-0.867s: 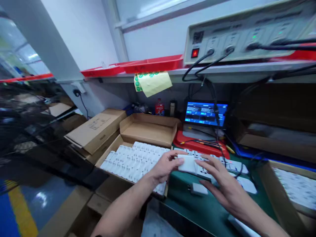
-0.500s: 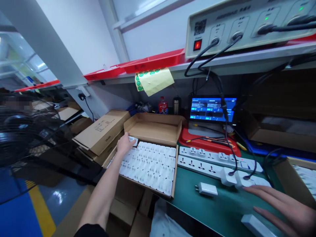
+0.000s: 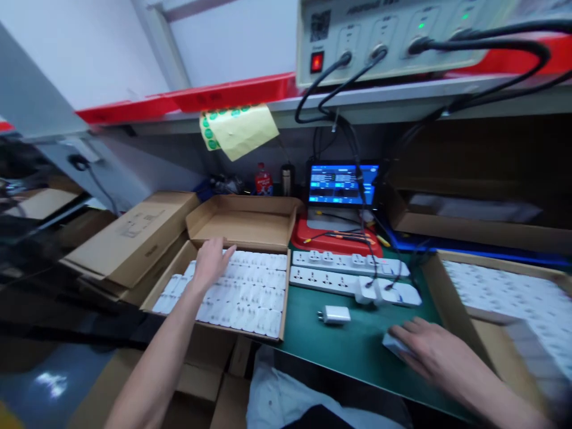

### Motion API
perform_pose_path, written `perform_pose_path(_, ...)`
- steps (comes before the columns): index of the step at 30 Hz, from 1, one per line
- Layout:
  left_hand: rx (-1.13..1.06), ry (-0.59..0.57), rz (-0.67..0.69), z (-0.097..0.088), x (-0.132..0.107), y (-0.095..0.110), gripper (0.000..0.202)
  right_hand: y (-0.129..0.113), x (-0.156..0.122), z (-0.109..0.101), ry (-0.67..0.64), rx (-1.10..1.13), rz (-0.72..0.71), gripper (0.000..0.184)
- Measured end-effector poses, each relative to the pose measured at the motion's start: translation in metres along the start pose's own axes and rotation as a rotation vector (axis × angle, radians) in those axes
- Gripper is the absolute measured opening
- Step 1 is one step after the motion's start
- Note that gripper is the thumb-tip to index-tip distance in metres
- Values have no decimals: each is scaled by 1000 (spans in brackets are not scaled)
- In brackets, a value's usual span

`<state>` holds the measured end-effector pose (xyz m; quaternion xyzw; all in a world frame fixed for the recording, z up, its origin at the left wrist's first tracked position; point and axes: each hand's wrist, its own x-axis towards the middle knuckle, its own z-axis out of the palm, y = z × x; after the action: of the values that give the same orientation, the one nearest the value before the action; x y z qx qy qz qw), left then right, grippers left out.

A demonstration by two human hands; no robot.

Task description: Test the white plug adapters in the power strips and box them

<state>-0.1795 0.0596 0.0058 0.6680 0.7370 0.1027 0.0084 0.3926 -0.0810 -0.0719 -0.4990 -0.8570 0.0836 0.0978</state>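
Observation:
My left hand (image 3: 211, 262) is over the far rows of white plug chargers (image 3: 250, 292) in an open cardboard box (image 3: 284, 304). Its thumb stands apart from the fingers, and whatever lies beneath the palm is hidden. At the right, my right hand (image 3: 424, 348) is closed on a white charger (image 3: 394, 344) low over the green mat (image 3: 313, 351); the fingers cover part of it. Another white charger (image 3: 336, 314) lies on its side between the hands, prongs pointing left.
Two white power strips (image 3: 324, 280) run behind the loose charger, with adapters and black cables plugged in. A second box of chargers (image 3: 504, 292) stands at the right. Behind are a lit screen (image 3: 343, 183) and a red tray (image 3: 304, 235). Closed cartons (image 3: 138, 232) lie left.
The view has swung right. My left hand no longer shows a charger at its fingertips. My right hand, earlier spread above a charger, has closed on it.

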Motion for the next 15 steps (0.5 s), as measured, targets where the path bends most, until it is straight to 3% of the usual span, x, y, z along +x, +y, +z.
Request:
perform_pose_path(2, -89, 66, 307, 11, -21, 46, 40, -16, 19, -28, -41, 129, 108, 32)
perform_pose_path(5, -190, -50, 688, 30, -63, 130, 37, -35, 48, -58, 9, 475, 290, 52)
perform_pose_path(9, -75, -240, 962, 52, -108, 223, 34, -56, 78, -63, 88, 854, 281, 61)
perform_pose_path(12, -37, -307, 1089, 60, -119, 253, 23, -65, 94, -55, 164, 862, 234, 53)
perform_pose_path(15, -76, -396, 1016, 58, -114, 246, 21, -66, 102, -54, 222, 709, 197, 42)
